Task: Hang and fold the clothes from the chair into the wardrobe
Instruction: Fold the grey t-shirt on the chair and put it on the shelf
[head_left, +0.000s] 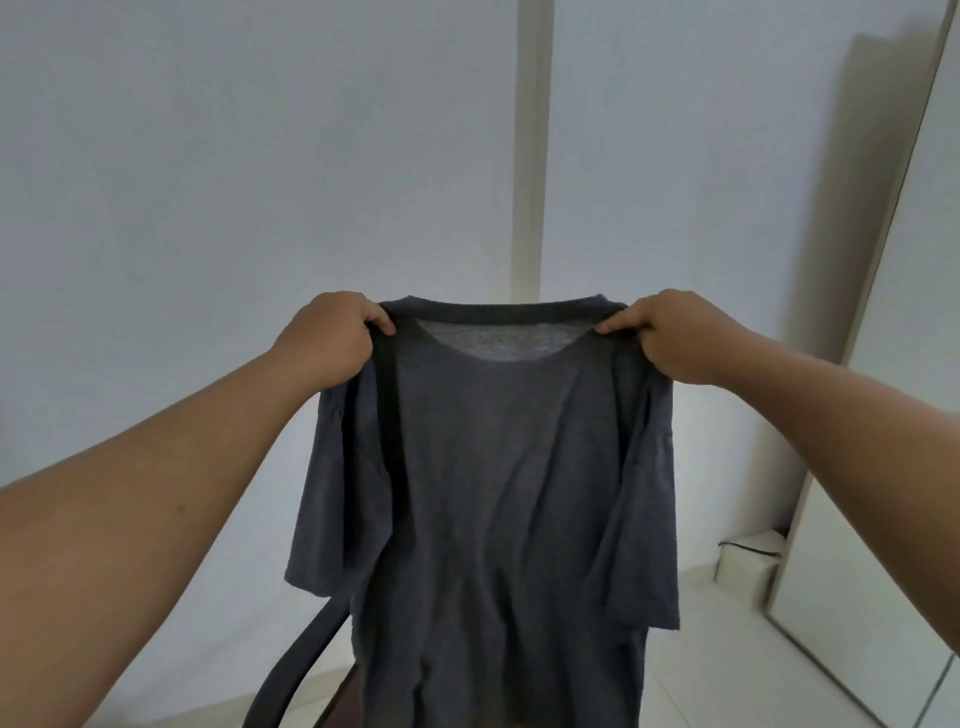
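— Hands first: how do they sit?

— Left hand is curled at the shirt's left shoulder, at about ten o'clock from the garment's middle, thumb tip pressed onto the collar seam. Right hand mirrors it at two o'clock, fingers folded over the other shoulder, thumb pinching the neckline. Both forearms reach forward and upward, bare, converging toward the cloth.

— And the cloth itself?

— Grey T-shirt, soft knit, slightly heathered, with a darker ribbed collar stretched taut between the two grips. Short sleeves droop at nine and three o'clock; gentle creases run down the chest.

— Which way does it run?

— Long axis is vertical: neckline at twelve o'clock, hem dropping toward six and out of view. It hangs in the air in front of the person, held up before a pale wall.

— Anything beyond it?

— Dark curved chair frame at seven o'clock below the shirt, a white tiled floor, a small white box at four o'clock, and a pale panel leaning along the right edge
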